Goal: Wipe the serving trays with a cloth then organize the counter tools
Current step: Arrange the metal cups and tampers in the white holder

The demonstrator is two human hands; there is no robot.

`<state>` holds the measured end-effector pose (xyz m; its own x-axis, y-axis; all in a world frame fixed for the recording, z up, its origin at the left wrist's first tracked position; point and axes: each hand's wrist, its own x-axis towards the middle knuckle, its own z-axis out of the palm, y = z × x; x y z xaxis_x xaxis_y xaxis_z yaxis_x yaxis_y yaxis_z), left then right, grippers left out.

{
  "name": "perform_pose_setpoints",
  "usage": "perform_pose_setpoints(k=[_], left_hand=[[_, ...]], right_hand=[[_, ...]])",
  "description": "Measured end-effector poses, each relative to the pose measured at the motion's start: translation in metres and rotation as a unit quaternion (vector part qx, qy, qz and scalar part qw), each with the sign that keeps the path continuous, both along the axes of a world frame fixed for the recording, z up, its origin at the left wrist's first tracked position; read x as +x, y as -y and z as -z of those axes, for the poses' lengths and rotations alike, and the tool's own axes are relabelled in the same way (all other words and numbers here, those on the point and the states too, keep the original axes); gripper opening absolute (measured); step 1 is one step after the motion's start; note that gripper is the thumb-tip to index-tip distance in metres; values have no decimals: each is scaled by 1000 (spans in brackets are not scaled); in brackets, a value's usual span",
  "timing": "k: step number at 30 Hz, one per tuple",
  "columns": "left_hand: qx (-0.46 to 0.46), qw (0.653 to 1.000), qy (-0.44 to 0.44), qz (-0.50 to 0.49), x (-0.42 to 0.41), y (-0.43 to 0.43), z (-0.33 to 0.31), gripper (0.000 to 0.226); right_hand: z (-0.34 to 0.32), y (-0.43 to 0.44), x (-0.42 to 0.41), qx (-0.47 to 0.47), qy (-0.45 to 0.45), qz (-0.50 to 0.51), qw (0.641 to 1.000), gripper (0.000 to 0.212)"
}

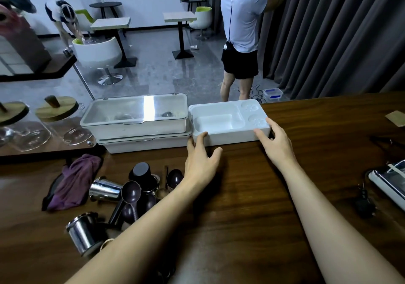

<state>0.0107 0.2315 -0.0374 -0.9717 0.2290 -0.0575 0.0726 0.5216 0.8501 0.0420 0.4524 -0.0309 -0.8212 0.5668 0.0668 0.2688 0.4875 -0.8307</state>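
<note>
White tray at far edge of counter, touching stacked lidded boxes. Left hand spread wide at tray's near left corner. Right hand relaxed, touching near right corner. Tray probably light, stiff, slick; take by both ends.

Lidded glass jars, café tables, dark curtain

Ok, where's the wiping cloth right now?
Head view, left side: the purple cloth lies crumpled on the wooden counter, just left of the tipped steel cup and dark scoops.
</note>
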Motion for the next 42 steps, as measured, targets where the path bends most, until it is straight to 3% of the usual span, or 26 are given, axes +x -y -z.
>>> perform_pose_setpoints(k=[9,13,18,26,42], left_hand=[[-4,1000,-28,9,2,-9,1,44],[7,1000,-26,-1,-6,-13,4,63],[-5,999,-26,39,-25,-19,12,93],[-6,997,-53,48,1,-12,14,94],[12,991,-53,120,117,74,17,99]], right_hand=[[9,-9,4,-37,-8,52,998,69],[12,-15,13,-25,-17,50,998,63],[8,-20,11,-14,17,-3,1000,78],[3,-3,39,-9,12,41,999,78],[3,93,178,2,9,113,994,79]])
